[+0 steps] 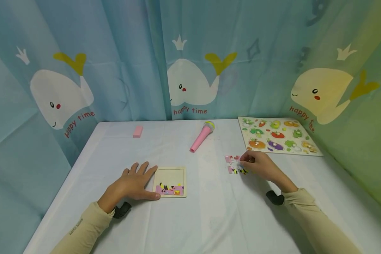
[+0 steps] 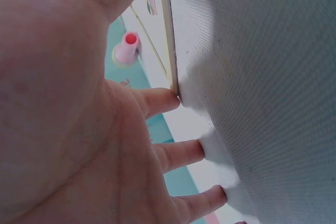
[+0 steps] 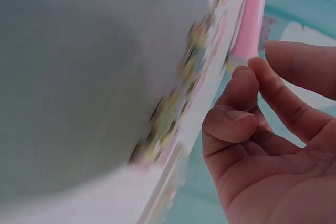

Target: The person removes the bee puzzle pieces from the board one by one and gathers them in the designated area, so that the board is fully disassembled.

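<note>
From my end, nearest in: a tan sleeve (image 1: 85, 225) on each arm, black wrist device (image 1: 122, 210) just beyond the left cuff. Left hand (image 1: 134, 185) is unclenched, fingers spread, resting against the left side of the wooden tray (image 1: 169, 175), thumb on its near corner. Tray sits flat, left of centre; a pink puzzle strip (image 1: 169, 190) with a bee fills its near part, bare wood farther in. Right hand (image 1: 261, 165) is bent over the loose puzzle pieces (image 1: 234, 169), right of the tray and slightly farther. Can't tell if it's grasping one; I see none between the fingertips. Farther: vegetable board (image 1: 287, 135) at right, pink microphone (image 1: 201, 137) lying mid-table, pink block (image 1: 138, 131) far left. Behind all, whale-print curtain (image 1: 124, 35).
</note>
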The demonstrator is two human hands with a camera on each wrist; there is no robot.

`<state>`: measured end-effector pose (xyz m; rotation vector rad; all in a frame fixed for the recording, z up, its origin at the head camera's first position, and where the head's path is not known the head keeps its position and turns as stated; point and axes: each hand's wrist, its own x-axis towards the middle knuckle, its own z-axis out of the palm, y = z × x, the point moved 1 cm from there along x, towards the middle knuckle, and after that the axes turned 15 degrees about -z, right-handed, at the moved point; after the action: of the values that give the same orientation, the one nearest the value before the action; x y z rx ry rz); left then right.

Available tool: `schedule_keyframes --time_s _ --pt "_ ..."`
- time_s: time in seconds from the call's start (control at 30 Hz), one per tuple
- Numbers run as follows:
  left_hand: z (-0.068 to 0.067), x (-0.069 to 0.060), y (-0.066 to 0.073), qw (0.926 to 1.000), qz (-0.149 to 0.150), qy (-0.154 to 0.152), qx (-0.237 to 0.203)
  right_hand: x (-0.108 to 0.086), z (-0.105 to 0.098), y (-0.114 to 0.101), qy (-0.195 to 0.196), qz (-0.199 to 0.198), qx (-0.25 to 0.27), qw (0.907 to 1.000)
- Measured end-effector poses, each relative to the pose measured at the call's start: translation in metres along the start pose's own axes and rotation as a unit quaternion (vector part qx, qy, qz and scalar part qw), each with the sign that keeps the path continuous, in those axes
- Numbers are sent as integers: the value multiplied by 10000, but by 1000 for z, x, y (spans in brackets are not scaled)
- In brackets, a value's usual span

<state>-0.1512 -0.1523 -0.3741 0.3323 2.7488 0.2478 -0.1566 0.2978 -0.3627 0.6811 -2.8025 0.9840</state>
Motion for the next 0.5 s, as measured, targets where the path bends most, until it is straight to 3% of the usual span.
schedule_keyframes --time_s 0.5 --pt "3 1 0 9999 -83 82 100 37 43 -52 -337 -892 567 9938"
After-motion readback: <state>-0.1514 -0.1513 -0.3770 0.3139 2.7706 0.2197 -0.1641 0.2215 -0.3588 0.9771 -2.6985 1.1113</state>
